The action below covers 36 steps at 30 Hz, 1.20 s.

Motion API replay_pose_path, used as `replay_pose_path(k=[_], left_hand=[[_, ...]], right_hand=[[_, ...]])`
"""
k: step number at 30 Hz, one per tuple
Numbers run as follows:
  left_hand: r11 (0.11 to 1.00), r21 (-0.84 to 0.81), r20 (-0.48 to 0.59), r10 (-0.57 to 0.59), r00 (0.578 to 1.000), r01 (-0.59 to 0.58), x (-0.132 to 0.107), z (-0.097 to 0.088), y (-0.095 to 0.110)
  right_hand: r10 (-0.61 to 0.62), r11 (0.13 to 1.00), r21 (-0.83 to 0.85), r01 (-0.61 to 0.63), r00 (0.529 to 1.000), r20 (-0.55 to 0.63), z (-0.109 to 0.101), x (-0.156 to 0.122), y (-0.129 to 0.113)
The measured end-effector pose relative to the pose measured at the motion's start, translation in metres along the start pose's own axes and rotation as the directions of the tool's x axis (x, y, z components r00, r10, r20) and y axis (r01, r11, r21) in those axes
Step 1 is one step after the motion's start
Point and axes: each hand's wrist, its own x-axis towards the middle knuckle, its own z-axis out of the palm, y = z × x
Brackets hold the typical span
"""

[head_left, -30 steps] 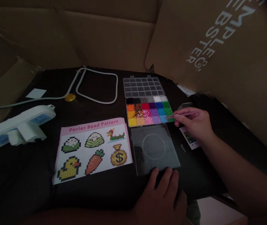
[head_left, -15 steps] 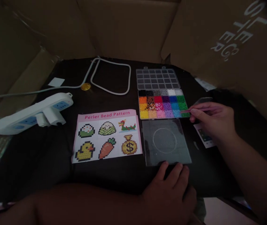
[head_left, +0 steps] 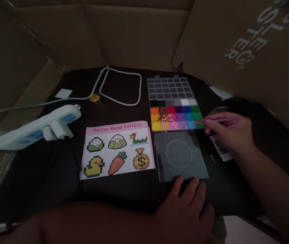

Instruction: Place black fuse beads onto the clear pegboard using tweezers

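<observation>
In my right hand [head_left: 232, 134] I hold pink tweezers [head_left: 223, 119] between thumb and fingers. Their tips reach over the blue and green compartments at the right front of the bead box [head_left: 152, 130]. Whether a bead sits in the tips is too small to tell. My left hand [head_left: 187, 206] lies with fingers apart, fingertips at the front edge of the clear pegboard [head_left: 163, 169], which has a ring marked on it. Left of the board lies the Perler bead pattern sheet [head_left: 117, 126], with a duck, a carrot and other pictures.
A white power strip [head_left: 40, 125] with plugs lies at the left. Behind it a white cable [head_left: 141, 84] loops near a small gold disc [head_left: 94, 98]. A small printed card [head_left: 223, 149] lies under my right hand. Cardboard walls [head_left: 139, 37] enclose the table.
The view has shifted slightly, so everything sits a little lower. The tweezers stay over the bead box, and my left hand keeps its place at the board's edge.
</observation>
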Motion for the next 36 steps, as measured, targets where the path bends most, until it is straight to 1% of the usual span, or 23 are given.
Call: replay_pose_path(k=[8, 12, 15, 19, 29, 36], left_hand=[[1.0, 0.004, -0.05, -0.013, 0.999, 0.013, -0.0011, 0.0056, 0.0028], [1.0, 0.026, -0.073, -0.012, 0.997, 0.014, -0.0004, 0.0067, 0.001], [0.999, 0.033, -0.065, 0.002, 0.998, 0.0, 0.0, 0.0054, 0.0002], [1.0, 0.024, -0.069, -0.016, 0.997, 0.018, 0.0002, 0.0044, 0.001], [0.999, 0.034, -0.032, -0.002, 0.999, 0.003, 0.0, 0.0036, 0.001], [0.999, 0.052, -0.046, 0.002, 0.999, 0.0, 0.0006, 0.0018, 0.0003]], right_hand=[[0.025, 0.999, 0.045, -0.027, 0.999, 0.033, -0.0012, 0.001, 0.0068], [0.033, 0.998, 0.061, -0.036, 0.999, 0.041, -0.0002, 0.0011, 0.0059], [0.042, 0.997, 0.057, -0.045, 0.998, 0.041, 0.0009, 0.0001, 0.0034], [0.054, 0.997, 0.045, -0.056, 0.997, 0.048, 0.0021, -0.001, 0.0026], [0.032, 0.994, 0.099, -0.037, 0.998, 0.059, 0.0033, -0.0023, 0.0034], [0.007, 0.996, 0.087, -0.012, 0.998, 0.062, 0.0025, -0.0023, 0.0071]])
